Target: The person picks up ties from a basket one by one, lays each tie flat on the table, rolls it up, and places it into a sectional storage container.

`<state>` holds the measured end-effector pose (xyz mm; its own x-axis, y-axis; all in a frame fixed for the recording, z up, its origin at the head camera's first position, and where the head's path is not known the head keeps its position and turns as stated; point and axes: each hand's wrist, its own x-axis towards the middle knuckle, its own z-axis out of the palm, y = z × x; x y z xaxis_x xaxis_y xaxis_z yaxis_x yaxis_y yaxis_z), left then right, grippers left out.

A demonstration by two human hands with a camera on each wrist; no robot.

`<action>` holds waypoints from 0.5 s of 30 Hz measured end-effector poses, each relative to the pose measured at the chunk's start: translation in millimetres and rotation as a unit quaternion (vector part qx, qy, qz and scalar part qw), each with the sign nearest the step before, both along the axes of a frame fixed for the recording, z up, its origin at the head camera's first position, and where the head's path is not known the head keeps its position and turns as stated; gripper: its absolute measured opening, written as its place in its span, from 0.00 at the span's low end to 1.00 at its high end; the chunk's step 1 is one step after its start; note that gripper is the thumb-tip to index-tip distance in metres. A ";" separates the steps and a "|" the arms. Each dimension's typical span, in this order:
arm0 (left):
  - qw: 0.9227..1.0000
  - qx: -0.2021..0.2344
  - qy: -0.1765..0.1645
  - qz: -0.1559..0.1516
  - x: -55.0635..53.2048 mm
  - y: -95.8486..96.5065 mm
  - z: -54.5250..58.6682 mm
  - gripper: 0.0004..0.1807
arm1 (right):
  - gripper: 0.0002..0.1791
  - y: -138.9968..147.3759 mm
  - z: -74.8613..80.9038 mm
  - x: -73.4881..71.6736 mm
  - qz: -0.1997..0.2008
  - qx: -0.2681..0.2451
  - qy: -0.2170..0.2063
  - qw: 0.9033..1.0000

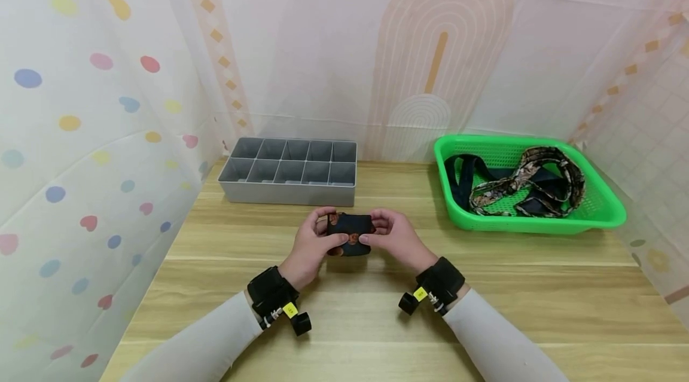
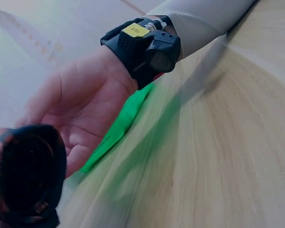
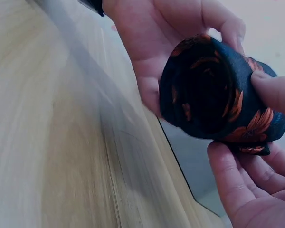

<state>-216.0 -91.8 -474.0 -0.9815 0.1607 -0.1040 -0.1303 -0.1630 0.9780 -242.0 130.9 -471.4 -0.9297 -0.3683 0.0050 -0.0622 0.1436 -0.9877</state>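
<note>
A rolled-up necktie (image 1: 352,225), dark navy with orange flowers, is held between both hands over the near-middle of the table. My left hand (image 1: 312,245) grips its left end, thumb across the front and fingers behind. Opposite it, my right hand (image 1: 399,240) holds the right end the same way, the two thumbs close together. Looking into one end, the right wrist view shows the coiled layers of the roll (image 3: 206,95). The left wrist view catches the dark hollow end of the necktie (image 2: 31,175) beside the right palm (image 2: 85,99).
Behind the left hand stands a grey divided box (image 1: 287,193) with several bare compartments. A green basket (image 1: 538,225) at the back right holds loose neckties, one dark (image 1: 467,182) and one patterned (image 1: 570,182). A printed curtain (image 1: 323,59) hangs behind the wooden table (image 1: 355,334).
</note>
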 end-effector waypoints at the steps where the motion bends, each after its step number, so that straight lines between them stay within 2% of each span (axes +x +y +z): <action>1: 1.000 -0.001 -0.002 0.005 0.1 0.0 0.5 0.38 | 0.27 -0.3 0.2 -0.1 -0.004 -0.003 -0.002 1.000; 5: 1.000 -0.006 -0.007 0.021 0.1 1.7 1.1 0.34 | 0.27 -0.7 1.7 0.3 -0.014 -0.015 -0.003 1.000; 9: 0.999 -0.029 -0.002 0.033 -3.3 5.7 -0.8 0.32 | 0.26 -0.7 -0.5 0.3 -0.018 -0.023 0.007 1.000; 12: 0.996 -0.075 0.019 0.036 -5.0 9.3 -3.5 0.31 | 0.26 -1.0 -5.4 0.2 -0.030 -0.028 0.013 0.999; 15: 0.989 -0.131 0.054 0.036 -6.0 12.0 -2.5 0.30 | 0.26 -2.4 -8.4 0.1 -0.048 -0.035 0.009 0.998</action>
<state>-222.0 -79.8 -476.5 -0.9972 0.0708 -0.0260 -0.0194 0.0920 0.9956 -241.9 128.5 -479.8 -0.9605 -0.2748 0.0440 -0.0686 0.0805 -0.9944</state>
